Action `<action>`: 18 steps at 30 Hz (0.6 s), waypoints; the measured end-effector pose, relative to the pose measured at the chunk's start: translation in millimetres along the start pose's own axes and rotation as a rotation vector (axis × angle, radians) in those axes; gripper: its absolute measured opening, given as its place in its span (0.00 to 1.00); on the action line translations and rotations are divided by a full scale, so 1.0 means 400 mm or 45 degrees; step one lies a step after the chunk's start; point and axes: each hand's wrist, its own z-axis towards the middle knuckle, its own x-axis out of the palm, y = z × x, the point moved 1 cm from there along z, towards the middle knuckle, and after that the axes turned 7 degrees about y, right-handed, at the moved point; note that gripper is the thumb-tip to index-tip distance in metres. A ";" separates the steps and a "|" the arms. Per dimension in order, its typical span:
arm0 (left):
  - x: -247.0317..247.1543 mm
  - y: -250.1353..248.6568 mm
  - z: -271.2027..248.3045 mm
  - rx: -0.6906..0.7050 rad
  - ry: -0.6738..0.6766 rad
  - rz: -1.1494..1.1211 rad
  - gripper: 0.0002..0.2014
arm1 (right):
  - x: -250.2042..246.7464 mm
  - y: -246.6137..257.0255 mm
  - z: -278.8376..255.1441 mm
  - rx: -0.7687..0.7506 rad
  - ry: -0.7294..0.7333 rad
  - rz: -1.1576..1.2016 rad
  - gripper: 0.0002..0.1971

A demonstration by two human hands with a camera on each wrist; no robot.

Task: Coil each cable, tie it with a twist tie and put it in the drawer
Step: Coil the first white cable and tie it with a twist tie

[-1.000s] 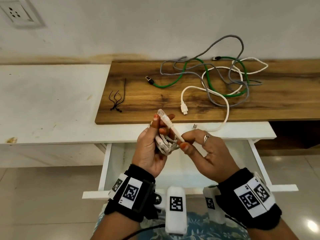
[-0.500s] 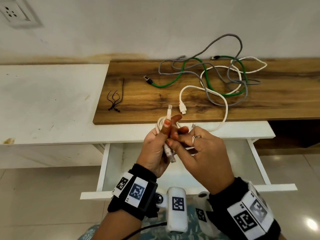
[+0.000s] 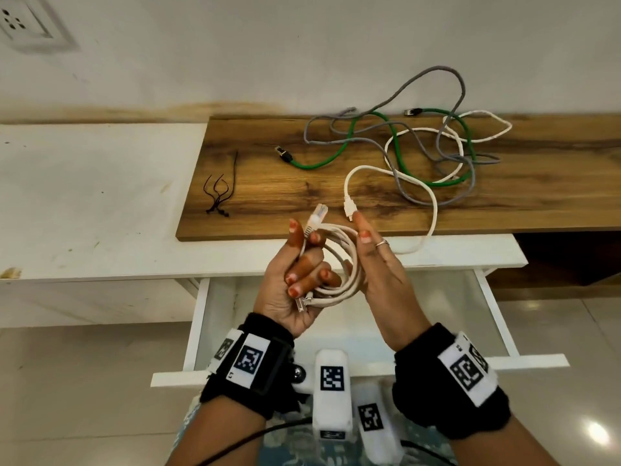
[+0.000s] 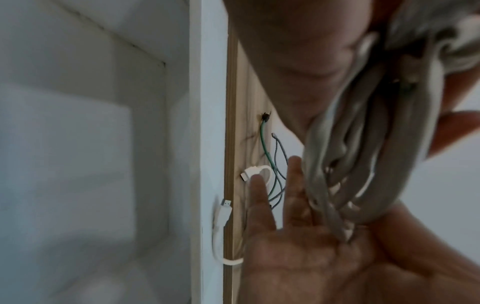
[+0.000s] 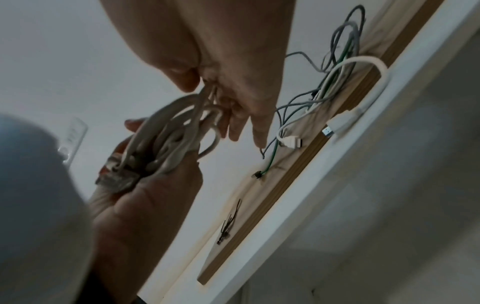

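Note:
A white network cable (image 3: pixel 339 250) is wound into a small coil above the open white drawer (image 3: pixel 198 331). My left hand (image 3: pixel 299 274) grips the coil's left side, fingers curled round the loops; one plug sticks up past the thumb and another pokes out below. My right hand (image 3: pixel 373 260) stands at the coil's right side with fingers straight. In the right wrist view its thumb pinches the coil (image 5: pixel 166 139) against the palm. Black twist ties (image 3: pixel 218 193) lie on the wooden board's left end. The coil (image 4: pixel 337 164) fills the left wrist view.
On the wooden board (image 3: pixel 268 183) lie a green cable (image 3: pixel 400 153), a grey cable (image 3: pixel 447 70) and a white USB cable (image 3: pixel 433 210), tangled; the USB cable hangs over the front edge. A white counter (image 3: pixel 84 196) runs left. A wall socket (image 3: pixel 23 23) is at upper left.
The right hand finished winding the free plug end round the coil and straightened its fingers. The loops now spread between both hands, with the plug sticking up by the left thumb.

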 end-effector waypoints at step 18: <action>-0.001 -0.003 0.006 -0.028 -0.201 0.155 0.17 | 0.046 -0.034 -0.015 0.241 -0.080 0.621 0.28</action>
